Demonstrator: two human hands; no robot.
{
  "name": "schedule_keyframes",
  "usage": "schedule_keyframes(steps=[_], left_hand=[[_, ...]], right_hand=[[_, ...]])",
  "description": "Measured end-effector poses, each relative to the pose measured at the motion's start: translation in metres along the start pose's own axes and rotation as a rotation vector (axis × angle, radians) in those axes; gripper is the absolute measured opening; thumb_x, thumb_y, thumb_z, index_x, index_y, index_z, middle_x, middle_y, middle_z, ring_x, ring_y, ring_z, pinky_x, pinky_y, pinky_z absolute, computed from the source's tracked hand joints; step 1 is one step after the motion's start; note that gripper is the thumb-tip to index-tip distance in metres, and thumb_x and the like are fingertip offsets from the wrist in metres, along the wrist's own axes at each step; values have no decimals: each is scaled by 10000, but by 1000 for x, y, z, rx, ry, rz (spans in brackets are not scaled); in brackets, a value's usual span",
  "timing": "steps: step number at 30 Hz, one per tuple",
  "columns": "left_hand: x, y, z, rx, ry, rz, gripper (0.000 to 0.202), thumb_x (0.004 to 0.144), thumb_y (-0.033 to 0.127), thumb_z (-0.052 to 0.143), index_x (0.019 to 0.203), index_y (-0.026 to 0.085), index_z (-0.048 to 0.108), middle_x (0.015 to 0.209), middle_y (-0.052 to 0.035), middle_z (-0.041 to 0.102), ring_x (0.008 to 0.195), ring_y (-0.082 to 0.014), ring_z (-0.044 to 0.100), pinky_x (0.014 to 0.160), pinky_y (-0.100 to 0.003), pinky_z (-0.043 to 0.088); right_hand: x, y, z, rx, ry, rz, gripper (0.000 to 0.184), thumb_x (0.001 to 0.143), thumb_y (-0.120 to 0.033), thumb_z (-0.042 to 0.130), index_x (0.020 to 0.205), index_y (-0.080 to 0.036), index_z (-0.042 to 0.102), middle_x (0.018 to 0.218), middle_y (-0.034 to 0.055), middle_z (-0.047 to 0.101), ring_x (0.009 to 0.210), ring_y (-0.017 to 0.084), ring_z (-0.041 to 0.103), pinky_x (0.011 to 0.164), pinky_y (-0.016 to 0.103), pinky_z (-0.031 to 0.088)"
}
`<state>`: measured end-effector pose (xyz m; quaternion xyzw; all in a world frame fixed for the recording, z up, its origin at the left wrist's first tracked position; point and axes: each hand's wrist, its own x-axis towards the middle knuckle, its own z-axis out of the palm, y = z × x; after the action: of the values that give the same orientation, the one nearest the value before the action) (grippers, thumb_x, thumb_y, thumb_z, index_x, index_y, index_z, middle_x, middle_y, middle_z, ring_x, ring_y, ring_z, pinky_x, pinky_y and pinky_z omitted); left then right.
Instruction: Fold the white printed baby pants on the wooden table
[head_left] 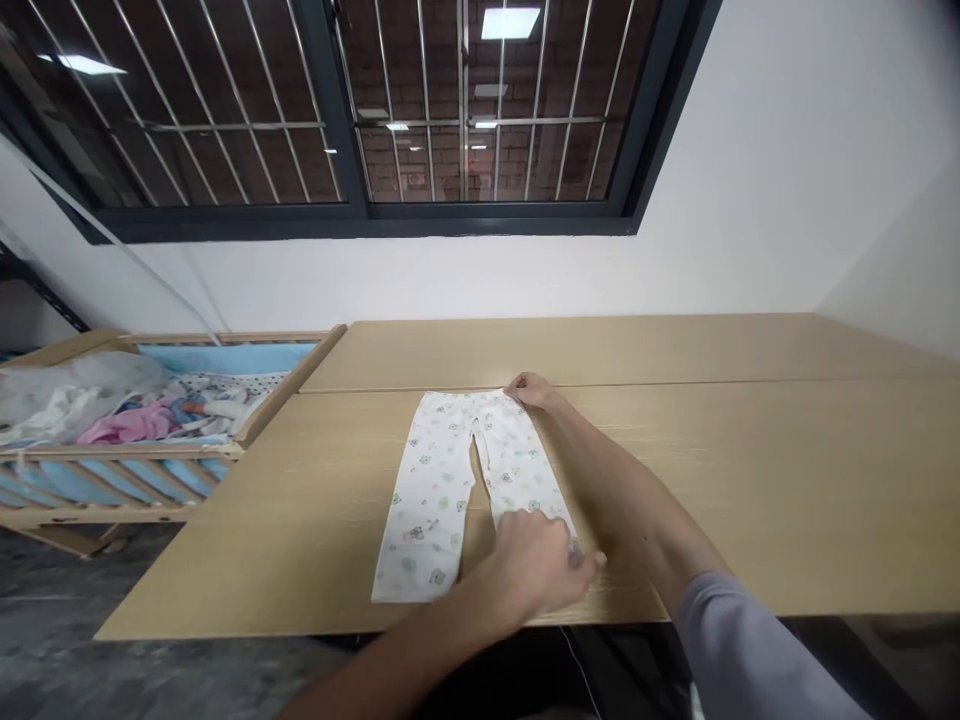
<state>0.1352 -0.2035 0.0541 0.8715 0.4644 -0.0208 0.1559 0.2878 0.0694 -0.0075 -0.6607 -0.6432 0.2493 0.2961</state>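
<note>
From the head view, a pair of white baby leggings (442, 497) lies flat and face up on a pale wood-grain table (757, 500), directly beneath and between the two hands. No fold shows: both legs are laid out at full length, side by side, with a narrow gap of bare table between them that widens toward the cuffs. The waistband sits just at the seam between two tabletop boards, farther from the person, and the cuffs lie nearer the person. The cotton looks thin and soft, printed with small green and pink animal motifs, with only slight wrinkles.

The right hand (531, 391), reaching forward from a grey sleeve (750, 650), is at the corner of the waistband, its fingers on the fabric; whether they are pinching it or only pressing down is hard to tell. The left hand (534, 562) is closed over the lower end of one leg, fingers curled down at the cuff, apparently grasping the cloth.

Off to the left of the hands stands a wooden crib (292, 385) holding a heap of clothes (157, 410), among them a pink garment (131, 425).
</note>
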Motion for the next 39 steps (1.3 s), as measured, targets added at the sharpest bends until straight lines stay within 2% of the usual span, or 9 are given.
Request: schedule_keyframes(steps=[4,9,15,18,21,26,31,36,39], left_hand=[[0,14,19,-42,-48,-6,559,895,576,471,950,110,776,906,-215,760,879,-393,720,760,-490,528],[-2,6,17,-80,13,1,311,834,306,495,848,152,764,822,-149,759,769,-300,709,679,-387,465],[-41,-22,-2,-465,273,-68,345,885,341,467,563,217,467,512,17,502,506,-141,454,533,-304,253],[-69,-44,-8,-612,348,-165,390,902,379,433,559,222,335,509,40,392,514,-126,381,542,-297,226],[-98,-69,-7,-667,380,-292,414,909,459,394,572,232,320,534,40,361,541,-132,373,561,-289,240],[-133,-106,7,-574,367,-523,435,909,518,346,580,234,363,564,21,417,564,-148,403,585,-297,243],[-143,-119,21,-447,318,-612,401,936,430,335,595,228,402,580,-3,505,588,-166,473,612,-304,251],[-148,-122,30,-363,321,-650,396,975,358,371,630,214,501,636,-28,623,631,-179,582,600,-284,281],[-157,-120,36,-220,468,-724,368,992,368,418,695,222,580,640,-17,662,603,-189,617,566,-279,281]], right_hand=[[-1,-3,0,26,-18,38,203,745,-340,753,810,-187,637,793,21,695,798,174,628,732,247,449],[4,-16,1,94,-15,42,202,707,-254,764,808,-182,605,766,21,677,745,165,621,710,253,447],[6,-50,5,253,-5,-13,332,744,-275,754,993,-195,551,780,-10,645,651,133,606,602,224,457],[5,-76,19,292,-6,-33,351,746,-268,749,1009,-196,528,771,-20,618,627,127,596,564,219,450],[5,-103,41,291,-2,-54,348,745,-267,735,1012,-201,521,787,-20,615,626,126,592,555,222,442],[3,-137,85,191,18,-107,301,740,-212,684,997,-228,528,817,-14,625,721,154,597,639,244,443],[-1,-152,121,54,19,-135,287,754,-145,639,998,-249,529,863,7,637,850,204,601,730,284,432],[-6,-158,132,-34,-2,-170,260,796,-147,624,1021,-241,533,937,55,670,917,243,610,765,314,429],[-15,-160,124,-58,-13,-207,213,862,-241,626,1056,-232,540,967,72,685,969,253,617,809,324,436]])
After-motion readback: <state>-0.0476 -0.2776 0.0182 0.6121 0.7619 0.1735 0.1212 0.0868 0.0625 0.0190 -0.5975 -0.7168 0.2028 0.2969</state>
